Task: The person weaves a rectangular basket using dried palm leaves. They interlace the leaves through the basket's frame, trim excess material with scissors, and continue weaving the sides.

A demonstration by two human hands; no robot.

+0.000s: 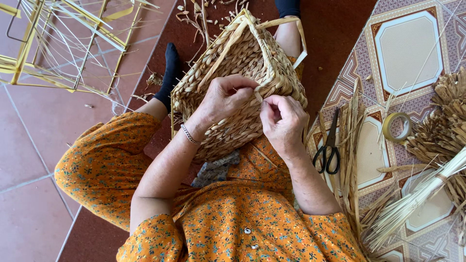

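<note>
A woven straw basket (242,53) lies tilted on my lap, its bottom turned toward me. My left hand (224,98) presses on the basket's weave with fingers curled over it. My right hand (283,121) pinches a flat straw strand (258,95) at the basket's surface, just right of the left hand. The two hands nearly touch. A thin bracelet (190,135) circles my left wrist.
Black-handled scissors (328,145) lie on the patterned mat to the right, beside flat straw strips (349,160). A roll of tape (397,127), a bundle of thin reeds (417,199) and dried braided material (446,121) lie further right. A yellow wire frame (58,43) stands at upper left.
</note>
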